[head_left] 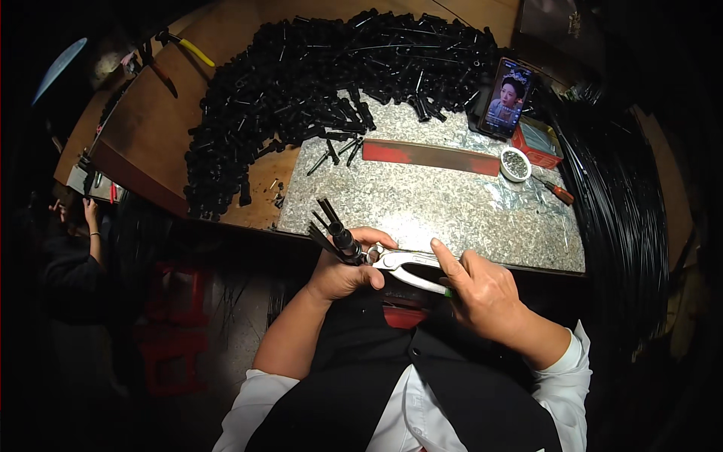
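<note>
Just off the near edge of a speckled stone slab (422, 200), my left hand (337, 279) is closed round a black tubular part (345, 241). Several thin black rods stick out of its upper end, tilted up and to the left. My right hand (486, 290) grips silver pincers (413, 260) with a green handle end, its index finger stretched along them. The pincers' jaws meet the lower end of the tubular part, beside my left thumb. Exactly what they bite on is too small to tell.
A big heap of black tubular parts (316, 68) curves round the slab. On it lie a red-and-black bar (429, 157), a white cup of small metal pieces (515, 164), and a screwdriver (559, 193). A phone (506, 98) stands behind. Long black rods (617, 196) hang at right; another person's hand (91, 215) shows far left.
</note>
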`<act>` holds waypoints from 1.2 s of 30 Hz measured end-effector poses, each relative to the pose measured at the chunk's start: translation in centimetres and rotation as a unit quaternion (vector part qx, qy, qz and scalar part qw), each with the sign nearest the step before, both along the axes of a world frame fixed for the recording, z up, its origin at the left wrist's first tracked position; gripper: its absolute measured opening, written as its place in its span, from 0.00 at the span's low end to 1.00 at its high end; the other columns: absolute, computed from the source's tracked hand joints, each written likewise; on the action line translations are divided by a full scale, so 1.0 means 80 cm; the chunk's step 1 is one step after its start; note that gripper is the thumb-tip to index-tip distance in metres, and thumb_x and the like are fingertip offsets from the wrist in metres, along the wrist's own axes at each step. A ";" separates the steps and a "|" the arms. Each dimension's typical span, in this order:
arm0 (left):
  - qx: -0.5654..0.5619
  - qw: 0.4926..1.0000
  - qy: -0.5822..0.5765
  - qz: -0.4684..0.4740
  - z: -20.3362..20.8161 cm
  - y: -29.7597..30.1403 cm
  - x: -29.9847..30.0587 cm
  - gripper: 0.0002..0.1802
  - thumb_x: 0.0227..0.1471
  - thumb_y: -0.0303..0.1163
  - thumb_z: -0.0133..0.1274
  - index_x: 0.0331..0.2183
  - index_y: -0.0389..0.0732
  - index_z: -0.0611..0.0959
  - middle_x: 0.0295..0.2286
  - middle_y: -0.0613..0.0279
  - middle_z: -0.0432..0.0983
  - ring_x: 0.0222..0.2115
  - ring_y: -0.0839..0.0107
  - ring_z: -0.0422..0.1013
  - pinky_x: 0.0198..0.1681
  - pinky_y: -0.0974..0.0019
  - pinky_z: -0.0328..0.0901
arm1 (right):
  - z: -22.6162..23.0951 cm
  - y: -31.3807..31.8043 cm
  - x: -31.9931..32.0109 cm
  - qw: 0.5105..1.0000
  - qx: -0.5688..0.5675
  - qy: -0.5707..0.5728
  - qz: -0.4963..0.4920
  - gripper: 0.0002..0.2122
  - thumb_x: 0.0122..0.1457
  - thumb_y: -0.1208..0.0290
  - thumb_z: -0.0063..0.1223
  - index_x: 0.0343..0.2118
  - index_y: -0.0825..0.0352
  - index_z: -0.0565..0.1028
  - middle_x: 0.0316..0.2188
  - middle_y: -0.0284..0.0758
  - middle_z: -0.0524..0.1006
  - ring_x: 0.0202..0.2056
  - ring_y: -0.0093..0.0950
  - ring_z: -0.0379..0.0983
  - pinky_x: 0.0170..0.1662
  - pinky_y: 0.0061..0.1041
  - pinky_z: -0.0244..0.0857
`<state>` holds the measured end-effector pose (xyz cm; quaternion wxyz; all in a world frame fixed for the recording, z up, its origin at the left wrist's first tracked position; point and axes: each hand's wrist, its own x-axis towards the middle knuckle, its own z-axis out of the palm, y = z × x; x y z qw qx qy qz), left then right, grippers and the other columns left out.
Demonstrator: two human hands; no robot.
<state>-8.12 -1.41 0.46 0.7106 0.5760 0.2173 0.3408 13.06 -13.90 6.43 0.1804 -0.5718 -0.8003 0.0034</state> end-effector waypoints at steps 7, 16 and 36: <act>-0.008 1.000 -0.008 0.001 -0.004 -0.004 0.007 0.46 0.18 0.59 0.69 0.36 0.35 0.80 0.34 0.67 0.75 0.32 0.81 0.68 0.34 0.76 0.61 | -0.004 0.005 0.006 0.999 0.041 -0.024 0.003 0.34 0.42 0.79 0.58 0.58 0.64 0.63 0.22 0.37 0.60 0.22 0.33 0.61 0.24 0.32 0.56; 0.030 0.999 0.040 -0.010 -0.002 -0.004 0.008 0.42 0.19 0.55 0.71 0.36 0.36 0.80 0.34 0.68 0.75 0.30 0.81 0.67 0.33 0.77 0.60 | -0.003 0.003 0.011 0.996 0.070 -0.057 0.011 0.33 0.42 0.77 0.57 0.57 0.63 0.64 0.22 0.36 0.61 0.21 0.32 0.62 0.23 0.31 0.56; -0.038 0.997 0.034 -0.053 0.010 -0.010 0.005 0.42 0.19 0.55 0.73 0.33 0.33 0.79 0.30 0.67 0.74 0.29 0.82 0.68 0.32 0.78 0.62 | 0.014 -0.018 0.017 0.997 -0.001 -0.073 0.036 0.27 0.50 0.76 0.47 0.57 0.67 0.64 0.22 0.34 0.63 0.22 0.27 0.65 0.22 0.23 0.61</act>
